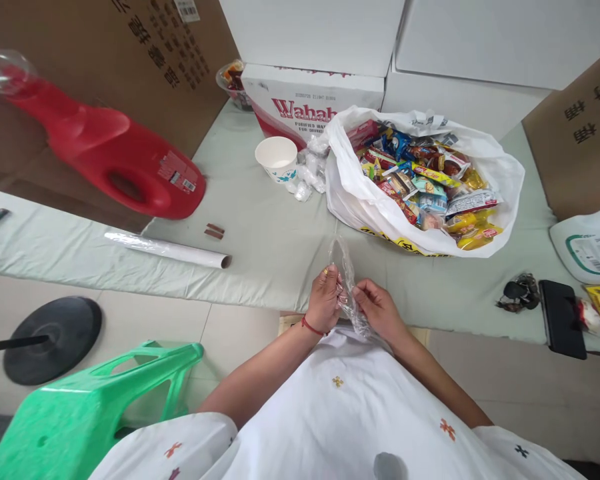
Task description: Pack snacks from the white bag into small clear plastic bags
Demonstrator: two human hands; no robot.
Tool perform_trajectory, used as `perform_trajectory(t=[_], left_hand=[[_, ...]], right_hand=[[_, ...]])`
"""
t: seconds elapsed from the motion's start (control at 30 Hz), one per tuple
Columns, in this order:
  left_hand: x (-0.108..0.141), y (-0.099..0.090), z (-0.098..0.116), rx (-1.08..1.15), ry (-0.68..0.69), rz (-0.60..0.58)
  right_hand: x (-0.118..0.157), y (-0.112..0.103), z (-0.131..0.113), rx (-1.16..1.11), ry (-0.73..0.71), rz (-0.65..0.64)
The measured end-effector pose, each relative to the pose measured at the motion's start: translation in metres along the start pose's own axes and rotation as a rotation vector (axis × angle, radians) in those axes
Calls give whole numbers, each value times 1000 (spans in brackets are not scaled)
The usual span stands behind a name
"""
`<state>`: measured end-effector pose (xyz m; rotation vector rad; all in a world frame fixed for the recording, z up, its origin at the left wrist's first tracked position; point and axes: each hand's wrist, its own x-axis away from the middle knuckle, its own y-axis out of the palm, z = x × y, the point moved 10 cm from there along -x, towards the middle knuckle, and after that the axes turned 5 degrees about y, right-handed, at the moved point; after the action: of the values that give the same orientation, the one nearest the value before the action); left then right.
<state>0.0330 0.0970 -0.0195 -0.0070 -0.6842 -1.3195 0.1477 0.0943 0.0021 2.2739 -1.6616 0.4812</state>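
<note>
Close to my body at the table's front edge, both hands are closed on a crinkled clear plastic bag. My left hand grips its left side, fingers curled. Small shiny pinkish bits show by those fingertips; whether they lie in the bag or in the hand I cannot tell. On the other side, my right hand pinches the plastic between thumb and fingers. The film loops up above the hands and hangs down between them. Beyond lies a large white plastic bag full of wrapped snacks.
A paper cup stands beside crumpled clear plastic. At left are a red jug and a white roll. A phone and keys lie at right. Boxes line the back; a green stool stands below.
</note>
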Motion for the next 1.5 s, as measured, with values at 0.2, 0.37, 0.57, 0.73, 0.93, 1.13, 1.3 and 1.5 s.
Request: perform_trajectory(t=[0.2,0.37,0.57,0.73,0.93,1.13,1.3,1.5], left_hand=[[-1,-19,4,48,19,52],[0,-27,9,1,57,51],[2,-16,2,-16,-11,-23],[7,5,3,-54,53,-105],[8,-2,5,0,11,-86],[4,-36,15,54,-107,-55],[7,-40,28,-24,-131,-122],[17,-26,20,-223,-220,-383]], right_hand=[[2,-31,-1,-120,50,116],[11,-59,3,-123,39,206],[35,-82,-10,246,-77,431],[32,-46,-37,485,-200,432],[-8,-34,-25,189,-109,337],[-3,-72,-3,-305,173,220],[17,-91,3,-325,258,189],[25,-100,4,-332,254,222]])
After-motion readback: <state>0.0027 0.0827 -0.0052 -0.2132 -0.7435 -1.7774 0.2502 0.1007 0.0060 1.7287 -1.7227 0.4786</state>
